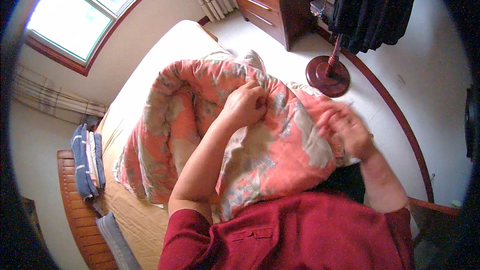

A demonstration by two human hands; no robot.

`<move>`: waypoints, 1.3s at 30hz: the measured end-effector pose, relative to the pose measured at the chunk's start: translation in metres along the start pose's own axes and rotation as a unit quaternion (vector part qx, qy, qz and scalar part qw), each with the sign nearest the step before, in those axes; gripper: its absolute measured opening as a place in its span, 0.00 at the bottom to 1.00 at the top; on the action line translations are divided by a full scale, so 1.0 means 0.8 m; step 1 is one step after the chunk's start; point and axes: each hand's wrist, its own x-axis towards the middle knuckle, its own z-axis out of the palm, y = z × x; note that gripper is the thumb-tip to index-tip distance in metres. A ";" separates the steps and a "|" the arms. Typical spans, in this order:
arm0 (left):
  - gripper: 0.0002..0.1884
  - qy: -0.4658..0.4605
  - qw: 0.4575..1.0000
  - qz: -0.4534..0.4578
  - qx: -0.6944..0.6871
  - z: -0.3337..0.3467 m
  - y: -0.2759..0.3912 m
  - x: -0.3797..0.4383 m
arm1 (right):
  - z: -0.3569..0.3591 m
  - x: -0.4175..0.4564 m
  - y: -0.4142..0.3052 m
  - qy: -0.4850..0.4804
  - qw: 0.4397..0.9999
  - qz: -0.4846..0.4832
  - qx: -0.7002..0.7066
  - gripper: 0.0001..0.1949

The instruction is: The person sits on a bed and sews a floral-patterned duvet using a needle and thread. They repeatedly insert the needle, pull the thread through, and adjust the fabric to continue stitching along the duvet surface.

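A thick coral, cream and grey patterned quilt lies bunched in front of me, partly on the bed and up against my body. Its far part curls over into a rounded fold, with a shadowed hollow on the left. My left hand is closed on the quilt near that fold, its fingers curled into the fabric. Over the quilt's right side is my right hand, blurred by motion. Its fingers overlap the coral cloth, and I cannot tell whether they grip it.
The bed has a tan sheet and a brown padded headboard. Folded bedding and a grey pillow lie by it. A round-based wooden stand holds dark clothes. A wooden chest of drawers stands beyond.
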 end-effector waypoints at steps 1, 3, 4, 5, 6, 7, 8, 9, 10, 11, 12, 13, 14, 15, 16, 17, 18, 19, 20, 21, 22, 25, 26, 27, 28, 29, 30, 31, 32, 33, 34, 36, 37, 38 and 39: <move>0.04 -0.005 0.996 0.003 -0.091 -0.006 -0.008 -0.005 | 0.023 0.002 -0.001 -0.055 0.998 0.005 0.028 0.13; 0.05 -0.019 0.918 -0.056 -0.393 -0.025 -0.002 -0.029 | 0.058 0.012 0.008 -0.130 0.990 0.034 0.036 0.13; 0.05 -0.007 0.882 -0.057 -0.467 -0.032 0.002 -0.039 | 0.059 0.013 0.034 -0.133 0.991 0.020 -0.017 0.13; 0.05 0.006 0.841 -0.058 -0.538 -0.038 0.005 -0.045 | 0.060 0.014 0.059 -0.135 0.988 0.006 -0.069 0.13; 0.02 0.073 0.822 -0.077 -0.560 -0.045 0.005 -0.056 | 0.064 0.013 0.064 -0.138 0.987 0.069 -0.038 0.12; 0.00 0.140 0.797 -0.095 -0.580 -0.049 0.003 -0.061 | 0.065 0.013 0.062 -0.129 0.986 0.104 0.010 0.12; 0.04 0.245 0.843 -0.145 -0.456 -0.048 0.000 -0.057 | 0.064 0.013 0.058 -0.119 0.982 0.139 0.057 0.12; 0.05 0.279 0.896 -0.152 -0.309 -0.046 -0.012 -0.055 | 0.063 0.011 0.056 -0.111 0.973 0.174 0.104 0.12; 0.07 0.277 0.906 -0.155 -0.279 -0.041 -0.015 -0.057 | 0.062 0.010 0.066 -0.100 0.976 0.156 0.114 0.12; 0.10 0.273 0.916 -0.157 -0.248 -0.033 -0.014 -0.055 | 0.062 0.009 0.066 -0.101 0.973 0.163 0.126 0.12; 0.13 0.252 0.945 -0.134 -0.162 -0.027 -0.014 -0.050 | 0.062 0.009 0.063 -0.102 0.971 0.169 0.136 0.12; 0.16 0.227 0.965 -0.110 -0.075 -0.021 -0.017 -0.042 | 0.062 0.010 0.061 -0.103 0.968 0.174 0.146 0.12; 0.20 0.237 0.970 -0.023 0.042 -0.017 -0.019 -0.032 | 0.061 0.010 0.064 -0.101 0.969 0.170 0.145 0.13; 0.20 0.218 0.968 0.012 0.125 -0.009 -0.029 -0.023 | 0.058 0.007 0.070 -0.094 0.971 0.166 0.145 0.13; 0.20 0.207 0.965 0.000 0.159 -0.003 -0.036 -0.018 | 0.058 0.006 0.073 -0.091 0.972 0.161 0.146 0.13; 0.20 0.196 0.961 -0.013 0.193 0.003 -0.042 -0.015 | 0.058 0.005 0.071 -0.083 0.969 0.172 0.154 0.13; 0.20 0.163 0.969 -0.028 0.184 0.005 -0.046 -0.015 | 0.058 0.004 0.067 -0.075 0.967 0.182 0.162 0.13; 0.22 0.084 0.968 -0.121 0.205 0.003 -0.035 -0.014 | 0.058 0.003 0.064 -0.067 0.964 0.192 0.170 0.13; 0.22 0.092 0.974 -0.080 0.190 0.007 -0.044 -0.015 | 0.059 0.003 0.067 -0.063 0.965 0.187 0.175 0.12; 0.23 0.100 0.979 -0.037 0.173 0.008 -0.048 -0.014 | 0.058 0.002 0.071 -0.057 0.965 0.182 0.179 0.12; 0.23 0.077 0.983 -0.048 0.157 0.007 -0.050 -0.013 | 0.057 0.001 0.075 -0.053 0.966 0.177 0.184 0.12; 0.24 0.032 0.993 -0.104 -0.044 -0.013 -0.043 -0.016 | 0.056 0.001 0.080 -0.062 0.970 0.157 0.174 0.11; 0.24 0.033 0.967 -0.133 -0.214 -0.025 -0.035 -0.023 | 0.055 0.001 0.081 -0.061 0.971 0.162 0.168 0.11; 0.24 0.033 0.913 -0.158 -0.376 -0.039 -0.030 -0.027 | 0.055 0.000 0.082 -0.059 0.971 0.165 0.162 0.11; 0.22 0.127 0.877 -0.135 -0.443 -0.053 -0.030 -0.031 | 0.054 -0.002 0.084 -0.057 0.971 0.169 0.157 0.11; 0.21 0.206 0.821 -0.096 -0.524 -0.065 -0.044 -0.038 | 0.053 -0.003 0.086 -0.062 0.974 0.163 0.142 0.11; 0.20 0.280 0.758 -0.044 -0.587 -0.081 -0.056 -0.049 | 0.054 -0.002 0.087 -0.073 0.977 0.155 0.129 0.11; 0.18 0.331 0.670 0.024 -0.664 -0.092 -0.078 -0.055 | 0.056 -0.003 0.087 -0.076 0.979 0.150 0.114 0.12; 0.17 0.381 0.639 0.014 -0.668 -0.101 -0.096 -0.062 | 0.056 -0.004 0.087 -0.068 0.976 0.160 0.129 0.12; 0.15 0.433 0.604 0.005 -0.669 -0.114 -0.102 -0.068 | 0.054 -0.002 0.086 -0.064 0.973 0.169 0.142 0.12; 0.14 0.457 0.622 -0.012 -0.636 -0.116 -0.104 -0.071 | 0.052 -0.001 0.086 -0.059 0.970 0.178 0.155 0.12; 0.11 0.471 0.703 -0.058 -0.530 -0.114 -0.094 -0.074 | 0.051 -0.003 0.088 -0.061 0.968 0.177 0.165 0.12; 0.10 0.457 0.760 -0.085 -0.454 -0.107 -0.080 -0.071 | 0.052 -0.003 0.090 -0.060 0.968 0.176 0.169 0.12; 0.05 0.466 0.839 -0.138 -0.244 -0.104 -0.029 -0.059 | 0.050 -0.004 0.093 -0.055 0.967 0.180 0.172 0.12; 0.05 0.477 0.845 -0.140 -0.198 -0.099 -0.044 -0.063 | 0.051 -0.004 0.093 -0.057 0.969 0.173 0.169 0.12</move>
